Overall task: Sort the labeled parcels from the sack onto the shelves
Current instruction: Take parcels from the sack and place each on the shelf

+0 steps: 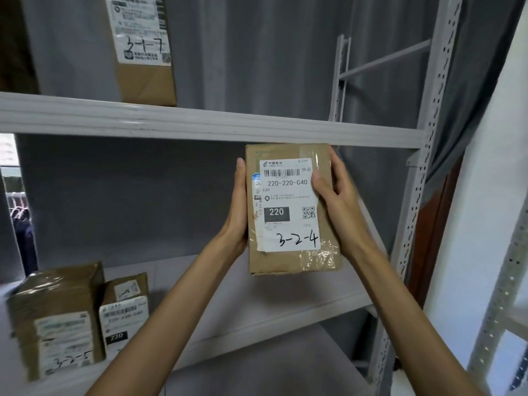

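A brown cardboard parcel (291, 252) with a white label handwritten "3-2-4" is held upright in front of the middle shelf (257, 304). My left hand (238, 204) grips its left edge and my right hand (334, 201) grips its right edge, thumb on the label. The parcel hangs above the shelf board, just under the upper shelf (200, 121). The sack is out of view.
On the middle shelf at the left stand a parcel marked "3-2-5" (54, 318) and a smaller parcel (125, 312) beside it. A parcel marked "3-1-7" (143, 50) stands on the upper shelf. A perforated grey upright (414, 210) bounds the shelf at right.
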